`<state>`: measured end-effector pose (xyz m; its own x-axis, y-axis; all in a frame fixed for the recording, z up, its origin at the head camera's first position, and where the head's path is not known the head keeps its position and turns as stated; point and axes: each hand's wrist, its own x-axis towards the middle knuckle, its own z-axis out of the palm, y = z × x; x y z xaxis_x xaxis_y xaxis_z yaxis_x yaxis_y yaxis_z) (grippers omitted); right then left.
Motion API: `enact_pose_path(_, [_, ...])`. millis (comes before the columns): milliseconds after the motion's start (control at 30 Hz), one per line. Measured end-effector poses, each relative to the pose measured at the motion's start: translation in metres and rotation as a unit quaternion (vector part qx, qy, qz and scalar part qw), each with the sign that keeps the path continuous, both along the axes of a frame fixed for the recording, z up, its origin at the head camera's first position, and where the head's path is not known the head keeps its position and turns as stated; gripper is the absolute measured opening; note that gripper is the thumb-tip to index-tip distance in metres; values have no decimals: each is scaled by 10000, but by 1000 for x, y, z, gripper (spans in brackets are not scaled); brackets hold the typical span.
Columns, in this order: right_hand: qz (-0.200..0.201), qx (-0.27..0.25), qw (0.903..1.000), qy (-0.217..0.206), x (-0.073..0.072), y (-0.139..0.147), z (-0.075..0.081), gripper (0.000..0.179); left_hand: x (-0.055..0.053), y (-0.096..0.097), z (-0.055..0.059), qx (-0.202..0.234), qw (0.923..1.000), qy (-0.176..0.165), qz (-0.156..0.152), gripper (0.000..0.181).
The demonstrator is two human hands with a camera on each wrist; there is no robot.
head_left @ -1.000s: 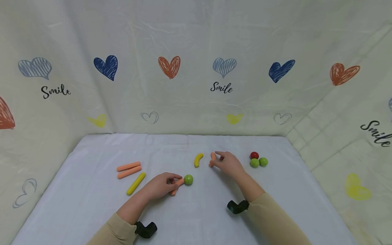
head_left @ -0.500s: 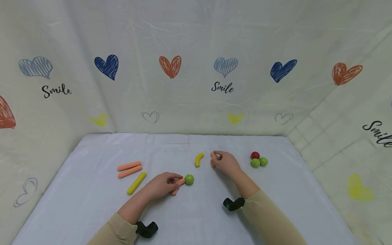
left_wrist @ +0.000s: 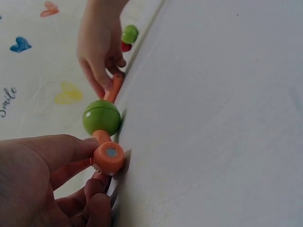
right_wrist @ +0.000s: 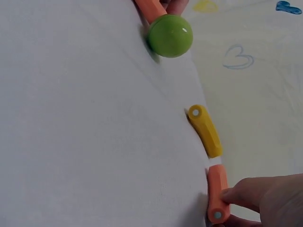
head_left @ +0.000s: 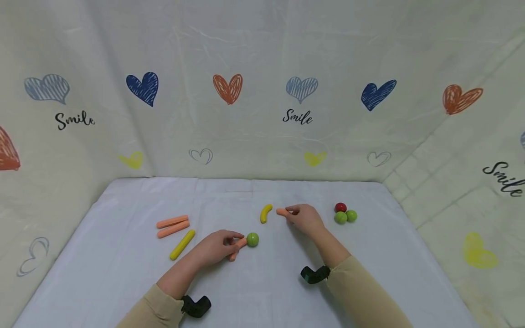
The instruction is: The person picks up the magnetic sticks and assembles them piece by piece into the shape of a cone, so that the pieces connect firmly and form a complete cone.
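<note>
My left hand (head_left: 217, 248) pinches an orange curved magnetic rod (left_wrist: 110, 158) between thumb and fingers, low over the white cloth. A green ball (head_left: 252, 239) touches the far end of that rod. Farther back and to the right, my right hand (head_left: 305, 219) pinches a second orange curved rod (right_wrist: 218, 189), whose free end points left. A round metal spot shows at its near end in the right wrist view. Just left of it lies a yellow curved rod (head_left: 265, 213), apart from both hands. The fingers hide part of each held rod.
Two straight orange rods (head_left: 173, 229) lie together at the left, with a straight yellow rod (head_left: 182, 245) in front of them. To the right of my right hand, a red ball (head_left: 340, 207) and two green balls (head_left: 341, 217) sit in a cluster.
The orange rod in my right hand has turned from pointing away from me to pointing left, towards the yellow curved rod. My left hand and the green ball stay where they were.
</note>
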<state>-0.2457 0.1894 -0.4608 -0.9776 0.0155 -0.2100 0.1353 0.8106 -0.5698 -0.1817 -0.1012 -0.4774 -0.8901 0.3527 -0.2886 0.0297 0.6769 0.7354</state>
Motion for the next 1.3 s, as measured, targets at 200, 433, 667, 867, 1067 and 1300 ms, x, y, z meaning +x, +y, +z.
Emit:
enact_pose_path(200, [3, -250, 9997, -39, 10, -5, 4, 36, 0, -1, -1, 60, 10000, 1, -33, 32])
enact_pose_path(433, [208, -154, 9996, 98, 26, -15, 9, 35, 1, -2, 0, 85, 9999, 58, -46, 32])
enact_pose_path(667, [634, -62, 9975, 316, 43, -25, 8, 29, 4, -2, 3, 13, 9999, 141, -14, 32])
enact_pose_path(867, [929, -6, 9950, 360, 55, -30, 7, 26, 3, -1, 3, 71, 9998, 159, -61, 31])
enact_pose_path(1067, [973, -118, 9942, 452, 62, -32, 2, 28, 2, -1, 2, 60, 9998, 196, -70, 31])
enact_pose_path(1300, [1084, -220, 9925, 513, 65, -36, -4, 31, 2, -1, 3, 16, 9996, 237, -136, 32])
